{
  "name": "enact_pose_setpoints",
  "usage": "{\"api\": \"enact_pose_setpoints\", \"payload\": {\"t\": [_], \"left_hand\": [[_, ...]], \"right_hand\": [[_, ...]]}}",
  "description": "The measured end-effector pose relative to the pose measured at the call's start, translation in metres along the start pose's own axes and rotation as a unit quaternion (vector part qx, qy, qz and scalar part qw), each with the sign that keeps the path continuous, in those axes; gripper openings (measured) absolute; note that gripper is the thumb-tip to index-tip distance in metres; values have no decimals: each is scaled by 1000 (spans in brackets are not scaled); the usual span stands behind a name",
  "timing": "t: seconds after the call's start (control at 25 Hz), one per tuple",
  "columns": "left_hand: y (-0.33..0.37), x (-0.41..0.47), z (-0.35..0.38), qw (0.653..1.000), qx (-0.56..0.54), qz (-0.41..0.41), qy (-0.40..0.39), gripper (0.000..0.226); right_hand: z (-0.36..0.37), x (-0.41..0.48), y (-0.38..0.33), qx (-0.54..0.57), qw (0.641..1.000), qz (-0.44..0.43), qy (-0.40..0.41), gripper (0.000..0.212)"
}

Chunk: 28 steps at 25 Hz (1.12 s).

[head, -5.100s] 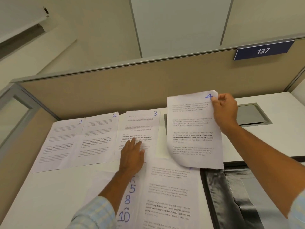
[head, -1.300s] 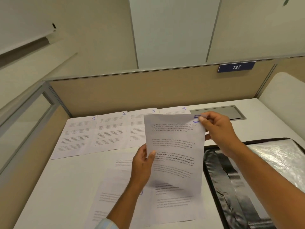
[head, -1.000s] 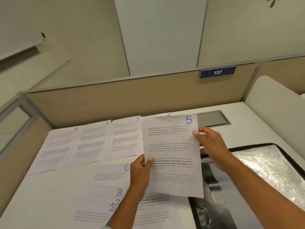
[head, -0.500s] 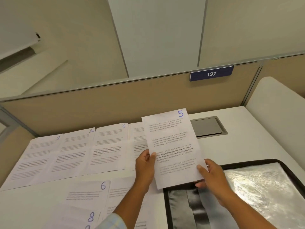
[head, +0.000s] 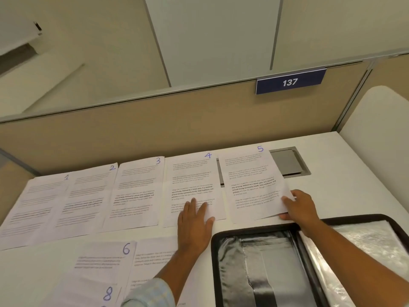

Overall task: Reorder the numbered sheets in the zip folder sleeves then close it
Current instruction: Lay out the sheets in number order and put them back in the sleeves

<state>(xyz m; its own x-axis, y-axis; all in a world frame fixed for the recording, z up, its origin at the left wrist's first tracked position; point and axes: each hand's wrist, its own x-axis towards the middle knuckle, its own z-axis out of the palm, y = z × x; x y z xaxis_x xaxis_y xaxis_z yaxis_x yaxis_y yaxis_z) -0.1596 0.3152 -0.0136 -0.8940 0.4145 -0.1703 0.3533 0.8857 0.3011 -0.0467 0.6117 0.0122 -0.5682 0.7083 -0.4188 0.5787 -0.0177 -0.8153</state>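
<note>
L to R. Far left, sheet 1 (head: pixel 44 202) lies flat on the desk (head: pixel 354 185). Sheet 2 (head: pixel 88 196) is tight against its rt edge, maybe lapped, can't tell. Sheet 3 (head: pixel 137 191) comes next, so the row runs along the partition w/ blue nos. in the top rt corners.

Nearer the person, below that row, is sheet 6 (head: pixel 99 262). Sheet 8 (head: pixel 88 293) is at the bottom edge of view. Another page sits just rt of 6, its no. not visible.

Mid-frame is sheet 4 (head: pixel 190 180), w/ the left hand (head: pixel 194 222) spread flat on its lower part, fingers straight, pressing and gripping nothing.

Just rt, sheet 5 (head: pixel 250 180) sits a narrow gap from 4, partly covering the grey hatch (head: pixel 287 162). The right hand (head: pixel 298 207) pinches its lower rt corner, thumb on top, fingers under. That corner looks a touch lifted, close to the folder rim.

Bottom rt, the zip folder (head: pixel 232 273) lies wide open, its clear sleeves (head: pixel 371 244) on the far rt side. No sheet visible in them from here.

My read: sorting stage, laying pages out in order, w/ 5 going into its slot and 4 pinned so it won't slide.

Next, prob.: let 5 go square to 4, then go for 6. It sits among lapped pages, so lift only the top one. Filling the sleeves and zipping are all ahead.
</note>
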Motion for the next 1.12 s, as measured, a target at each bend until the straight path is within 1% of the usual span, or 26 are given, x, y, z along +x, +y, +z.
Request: {"api": "enact_pose_setpoints", "payload": {"t": [0.12,0.36,0.44,0.52,0.64,0.68,0.76,0.84,0.96,1.12], "left_hand": [[-5,1,1,1000,11,3,0,63],[-7,2,-2,1000,12,13,-4,64],[-8,1,-3,1000,9,15,-2,65],[-8,-1,-5,1000,9,19,-1,66],[-10,-5,-13,1000,10,25,6,70],[-12,-7,-15,1000,11,29,6,71],[-20,-14,-21,999,17,42,8,72],[-30,-23,-28,998,27,55,11,73],[-52,-42,-40,996,35,73,20,74],[-99,-80,-56,996,37,75,24,80]], "right_hand": [[7,4,-2,-37,999,-5,11,13],[14,2,-1,-59,998,-10,25,15],[13,-2,-1,-65,997,-7,44,16],[13,-6,0,-86,994,-12,64,24],[17,-20,0,-138,985,-34,96,55],[20,-28,-1,-172,978,-46,110,59],[33,-49,-3,-258,952,-95,136,60],[53,-72,-3,-301,931,-162,124,59],[98,-113,-5,-332,912,-232,71,62],[165,-171,-10,-361,892,-274,4,65]]}}
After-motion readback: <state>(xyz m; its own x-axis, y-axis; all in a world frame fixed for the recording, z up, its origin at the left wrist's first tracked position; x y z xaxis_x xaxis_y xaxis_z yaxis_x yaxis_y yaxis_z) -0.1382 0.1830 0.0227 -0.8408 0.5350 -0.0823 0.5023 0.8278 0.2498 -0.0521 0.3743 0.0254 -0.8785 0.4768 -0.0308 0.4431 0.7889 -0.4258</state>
